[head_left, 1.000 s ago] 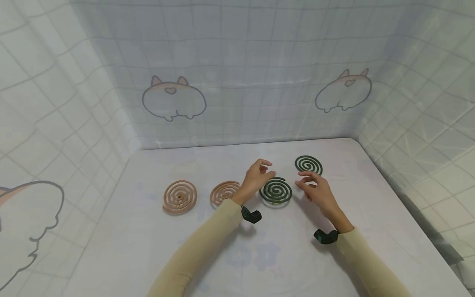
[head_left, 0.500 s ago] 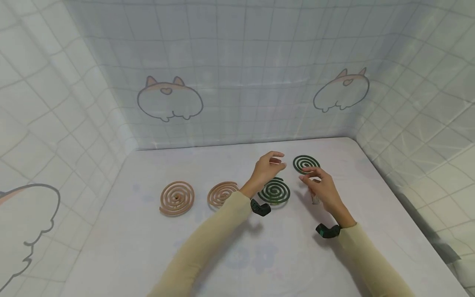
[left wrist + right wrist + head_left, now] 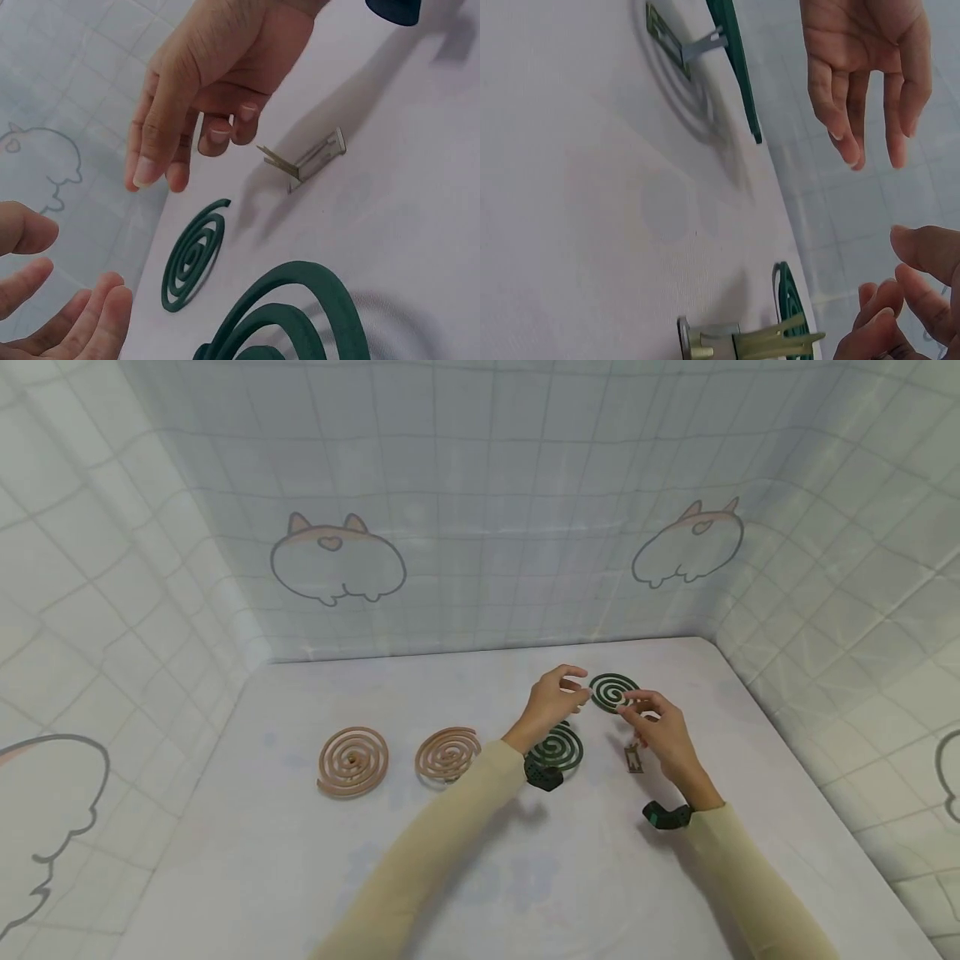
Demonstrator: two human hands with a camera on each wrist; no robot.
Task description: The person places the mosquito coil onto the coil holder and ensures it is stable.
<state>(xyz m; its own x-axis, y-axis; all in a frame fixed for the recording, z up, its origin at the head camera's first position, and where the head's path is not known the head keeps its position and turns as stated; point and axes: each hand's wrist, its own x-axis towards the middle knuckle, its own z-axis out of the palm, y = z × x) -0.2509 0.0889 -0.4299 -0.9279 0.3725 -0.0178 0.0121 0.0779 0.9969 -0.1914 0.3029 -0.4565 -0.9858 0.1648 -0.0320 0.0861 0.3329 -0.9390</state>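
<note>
My left hand [image 3: 553, 700] hovers over the table between two green mosquito coils, fingers loosely bent and holding nothing. The nearer green coil [image 3: 564, 746], partly hidden by my left wrist, is raised on a small metal stand [image 3: 667, 43]. Behind the hands lies the farther green coil [image 3: 606, 691], flat on the table and partly covered by my right fingertips in the head view. My right hand [image 3: 663, 735] is in the air, thumb and fingers slightly apart with nothing between them. Just below it another metal stand [image 3: 634, 759] sits on the table, its prongs [image 3: 279, 161] sticking up.
Two brown mosquito coils, a far-left one [image 3: 353, 762] and one nearer the middle [image 3: 447, 753], stand left of my left arm. The white-covered table [image 3: 480, 860] meets a grid-patterned curtain [image 3: 480, 527] at the back, with more curtain on both sides.
Both hands have shifted to the right, the left one farther, toward the farther green coil. The metal stand under my right hand has come into sight as the hand moved off it.
</note>
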